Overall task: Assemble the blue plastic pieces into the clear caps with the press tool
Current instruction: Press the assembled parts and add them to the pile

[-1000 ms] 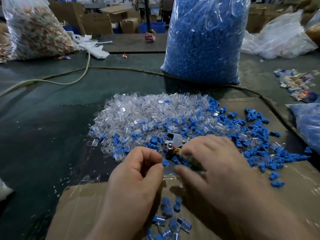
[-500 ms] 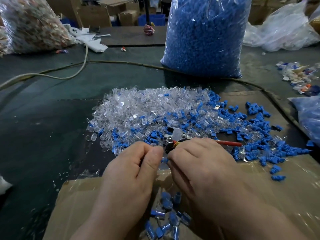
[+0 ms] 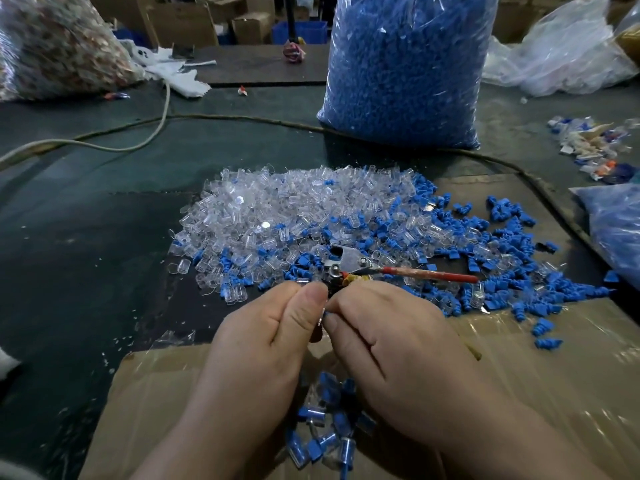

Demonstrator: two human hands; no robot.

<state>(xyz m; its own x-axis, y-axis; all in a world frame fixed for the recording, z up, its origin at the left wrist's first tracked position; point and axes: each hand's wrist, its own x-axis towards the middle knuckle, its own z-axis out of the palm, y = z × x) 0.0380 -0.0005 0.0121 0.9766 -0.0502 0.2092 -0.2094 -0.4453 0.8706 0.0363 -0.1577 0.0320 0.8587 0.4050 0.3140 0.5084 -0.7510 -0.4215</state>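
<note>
Found a small blue piece (image 3: 325,311) just on the near side of the press tool (image 3: 349,263), pinched from both sides. Left hand (image 3: 263,344) grip closed tight, thumb over forefinger; right hand (image 3: 391,341) grip likewise curled in, thumb tip against the same piece. Cannot tell whether a clear cap sits on it, nor whether the right hand also holds the tool's lower handle. Judged held close to the tool's head for seating before pressing. Noted the red handle (image 3: 433,275) pointing out to the tool's right over loose parts. Recorded clear caps (image 3: 277,216) heaped beyond and left of the tool and loose blue pieces (image 3: 502,271) to its right, both within easy reach. Recorded finished pieces (image 3: 325,434) dropped nearer than the tool, on cardboard (image 3: 554,375). Logged a bag of blue stock (image 3: 405,71) well beyond the tool on the desk (image 3: 86,237).
</note>
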